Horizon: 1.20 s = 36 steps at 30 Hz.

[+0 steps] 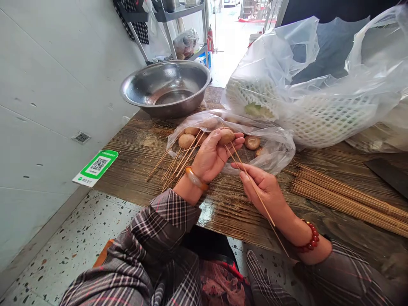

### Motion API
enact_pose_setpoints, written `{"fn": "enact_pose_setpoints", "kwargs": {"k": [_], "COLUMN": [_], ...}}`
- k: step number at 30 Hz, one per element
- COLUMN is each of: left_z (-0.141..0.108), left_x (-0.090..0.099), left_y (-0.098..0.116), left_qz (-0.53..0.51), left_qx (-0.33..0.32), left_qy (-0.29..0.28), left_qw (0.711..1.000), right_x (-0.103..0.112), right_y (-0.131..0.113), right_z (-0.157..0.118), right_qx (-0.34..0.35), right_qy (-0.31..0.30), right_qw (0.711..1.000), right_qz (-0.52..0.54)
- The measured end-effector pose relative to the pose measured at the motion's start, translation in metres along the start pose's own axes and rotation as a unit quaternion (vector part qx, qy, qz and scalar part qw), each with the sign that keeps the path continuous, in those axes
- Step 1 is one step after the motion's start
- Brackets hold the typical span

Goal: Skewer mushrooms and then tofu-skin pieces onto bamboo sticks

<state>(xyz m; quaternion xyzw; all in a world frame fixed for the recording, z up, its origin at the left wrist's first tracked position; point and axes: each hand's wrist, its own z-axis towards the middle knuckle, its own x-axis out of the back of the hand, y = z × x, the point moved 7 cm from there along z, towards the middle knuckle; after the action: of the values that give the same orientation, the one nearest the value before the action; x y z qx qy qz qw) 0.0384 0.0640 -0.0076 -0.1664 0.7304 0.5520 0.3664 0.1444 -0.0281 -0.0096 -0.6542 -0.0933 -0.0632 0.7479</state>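
My left hand (213,154) is closed around a brown mushroom cap (226,136), thumb on one side and fingertips on the other. Two thin wooden skewers (255,187) run from the cap down toward me. My right hand (263,185) grips these skewers between thumb and fingers, below the mushroom. Behind the left hand lies an open clear plastic bag (277,146) with loose mushrooms (252,143) in it. Several skewered mushrooms (186,141) rest left of my left hand, their sticks (174,168) pointing toward me.
A steel basin (165,108) stands at the table's back left. A large plastic bag (306,89) with net-wrapped produce fills the back right. Bundled skewers (344,197) lie at right, near a dark flat blade-like piece (389,174). A green QR card (99,166) sits at the left edge.
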Motion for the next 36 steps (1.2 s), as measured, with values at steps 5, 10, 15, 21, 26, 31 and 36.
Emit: {"fn": "enact_pose_setpoints", "kwargs": {"k": [5,10,15,21,26,31,36], "left_z": [-0.001,-0.003,-0.004,-0.007,-0.009,-0.011,-0.013], "left_x": [-0.001,-0.004,-0.005,-0.012,-0.014,-0.017,-0.018], "left_y": [0.001,0.001,0.001,0.001,-0.001,-0.003,-0.003], "left_qz": [-0.006,0.011,0.038,0.074,0.076,0.080,0.107], "left_qx": [-0.006,-0.016,-0.032,-0.043,-0.035,-0.029,-0.025], "left_qy": [-0.011,-0.027,-0.026,-0.029,0.000,-0.010,-0.006], "left_qw": [1.000,0.999,0.998,0.996,0.997,0.996,0.994], "right_x": [0.000,-0.001,-0.006,-0.011,-0.012,-0.011,-0.010], "right_y": [-0.004,-0.001,-0.003,-0.001,0.004,0.002,0.002], "right_z": [-0.001,-0.001,-0.001,-0.004,-0.005,-0.005,-0.003], "right_qx": [-0.001,-0.006,-0.020,-0.037,-0.026,-0.027,-0.024], "right_qy": [-0.006,0.004,0.000,0.010,0.043,0.051,0.055], "right_qw": [1.000,1.000,0.999,0.996,0.997,0.996,0.997], "right_qz": [0.002,0.014,0.039,0.078,0.067,0.061,0.057]}}
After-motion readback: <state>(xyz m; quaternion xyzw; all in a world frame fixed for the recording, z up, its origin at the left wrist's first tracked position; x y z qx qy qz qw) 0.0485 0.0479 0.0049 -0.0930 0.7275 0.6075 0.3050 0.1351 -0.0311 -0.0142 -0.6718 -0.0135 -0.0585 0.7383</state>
